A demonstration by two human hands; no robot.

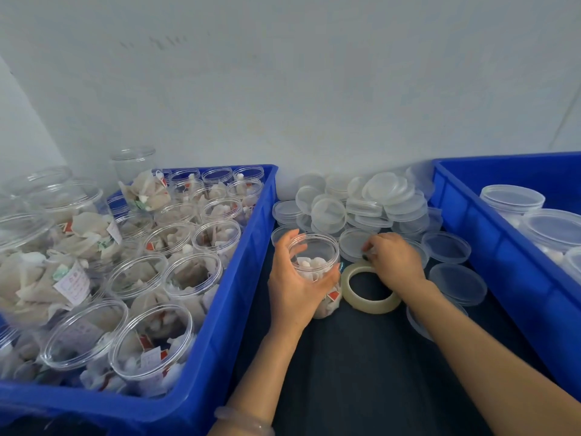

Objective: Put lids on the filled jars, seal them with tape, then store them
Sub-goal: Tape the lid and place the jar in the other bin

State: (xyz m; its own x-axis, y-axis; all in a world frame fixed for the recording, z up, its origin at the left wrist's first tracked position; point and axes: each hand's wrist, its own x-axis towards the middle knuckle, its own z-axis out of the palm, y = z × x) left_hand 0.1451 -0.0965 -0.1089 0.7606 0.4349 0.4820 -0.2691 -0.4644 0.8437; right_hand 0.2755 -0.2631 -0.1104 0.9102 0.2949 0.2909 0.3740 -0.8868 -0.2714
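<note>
Reaching forward, left hand grips the jar, right hand pinches a lid.

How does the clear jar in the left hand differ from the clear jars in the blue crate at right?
The clear round plastic jar in the left hand is open, without a lid; the clear plastic jars in the right blue plastic crate carry lids. The held jar is outside the crate; those sit inside it. Both hold white pieces.

Soft, even, cool light — faint shadows; edges bend, perhaps slightly blurred at left.
</note>
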